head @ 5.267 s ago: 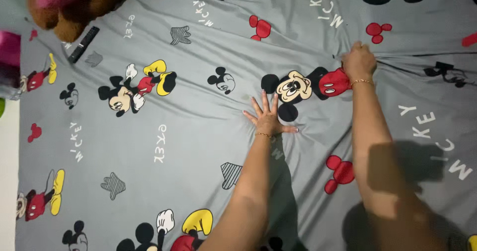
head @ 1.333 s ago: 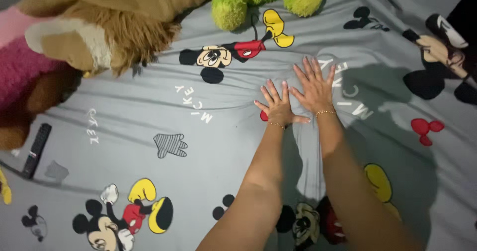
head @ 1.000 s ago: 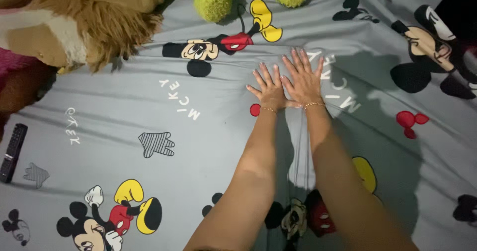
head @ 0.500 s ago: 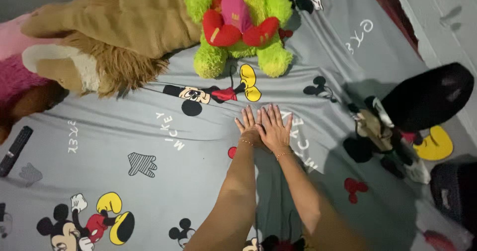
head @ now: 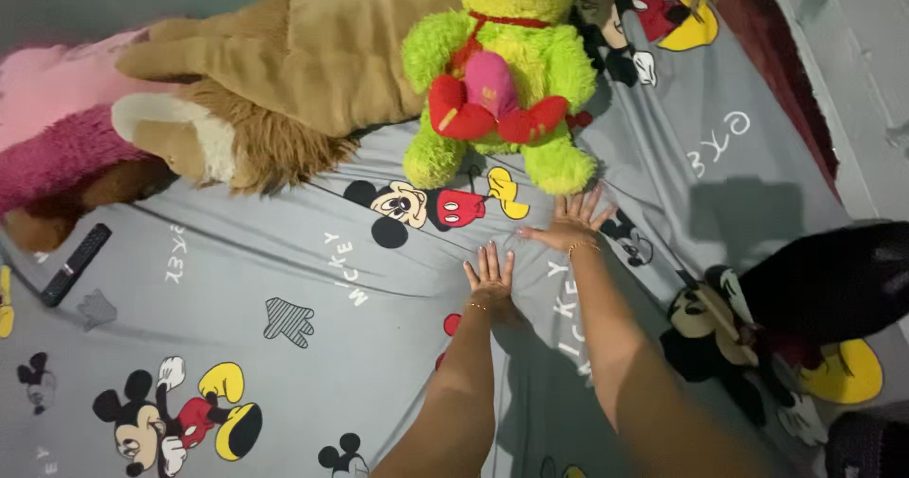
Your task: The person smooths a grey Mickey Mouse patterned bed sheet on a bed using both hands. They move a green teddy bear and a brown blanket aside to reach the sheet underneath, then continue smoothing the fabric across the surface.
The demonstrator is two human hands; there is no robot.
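While the two hands were pressed side by side a moment ago, now the left hand point(head: 490, 272) lies flat on the grey sheet point(head: 284, 260) and the right hand point(head: 571, 222) has slid away, fingers spread, toward the green plush toy point(head: 502, 80).
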